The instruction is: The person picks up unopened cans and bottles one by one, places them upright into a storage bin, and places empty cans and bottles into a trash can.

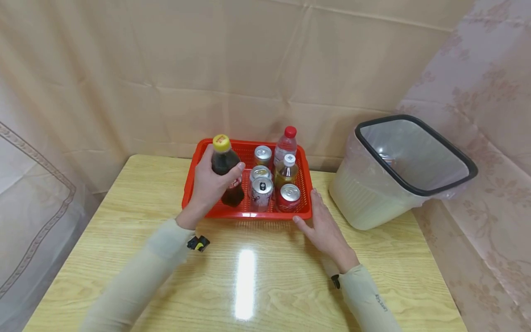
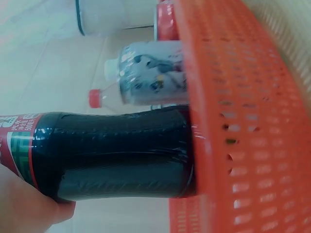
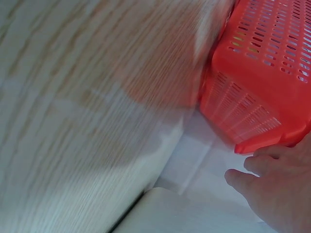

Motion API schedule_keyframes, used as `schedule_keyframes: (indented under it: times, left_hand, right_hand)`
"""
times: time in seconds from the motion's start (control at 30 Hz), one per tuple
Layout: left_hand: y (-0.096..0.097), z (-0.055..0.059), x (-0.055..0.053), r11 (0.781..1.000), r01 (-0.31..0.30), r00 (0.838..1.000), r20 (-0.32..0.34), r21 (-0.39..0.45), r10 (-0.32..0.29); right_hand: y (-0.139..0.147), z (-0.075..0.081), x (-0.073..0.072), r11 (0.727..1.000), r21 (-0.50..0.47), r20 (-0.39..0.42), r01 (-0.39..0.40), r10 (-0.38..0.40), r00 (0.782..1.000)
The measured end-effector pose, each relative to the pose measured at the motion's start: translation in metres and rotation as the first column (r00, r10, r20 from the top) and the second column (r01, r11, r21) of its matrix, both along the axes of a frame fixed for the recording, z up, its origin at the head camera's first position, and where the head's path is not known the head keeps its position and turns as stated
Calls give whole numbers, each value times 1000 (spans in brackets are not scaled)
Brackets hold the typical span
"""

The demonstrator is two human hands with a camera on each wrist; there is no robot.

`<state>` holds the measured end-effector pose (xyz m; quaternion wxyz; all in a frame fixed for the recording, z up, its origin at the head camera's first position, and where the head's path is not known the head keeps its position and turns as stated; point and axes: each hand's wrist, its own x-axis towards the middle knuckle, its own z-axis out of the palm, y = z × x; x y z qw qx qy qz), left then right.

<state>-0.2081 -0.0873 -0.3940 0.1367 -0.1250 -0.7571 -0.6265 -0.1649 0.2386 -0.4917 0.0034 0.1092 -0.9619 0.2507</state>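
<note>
My left hand (image 1: pixel 207 184) grips a dark cola bottle (image 1: pixel 225 162) with a yellow cap, thumb around its side. The bottle stands nearly upright at the left part of a red plastic basket (image 1: pixel 308 184); its base overlaps the front rim in the left wrist view. My right hand (image 1: pixel 327 230) rests at the basket's front right corner, fingers extended along the outside of the rim. Inside the basket are a pale patterned can (image 1: pixel 262 196), a red can (image 1: pixel 288 198), two silver-topped cans behind, a white-capped bottle (image 1: pixel 287 174) and a red-capped bottle (image 1: pixel 286 145).
A cream bin (image 1: pixel 361 198) with a black rim and a clear liner stands right of the basket, something lying inside it. The wooden table (image 1: pixel 199 286) carries both. Beige cloth (image 1: pixel 249 69) hangs right behind the basket.
</note>
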Motion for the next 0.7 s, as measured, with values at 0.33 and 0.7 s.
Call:
schedule_keyframes:
  times: [0.33,0.7]
  left_hand:
    - [12,-21,-3,999,-42,999,8,-24,42]
    - [18,-37,-6,998,-56,997,58,-43,58]
  right_hand:
    - [-1,0,0,1000,9,0,2,-2,1000]
    - [-1,0,0,1000,8,4,3,-3,1000]
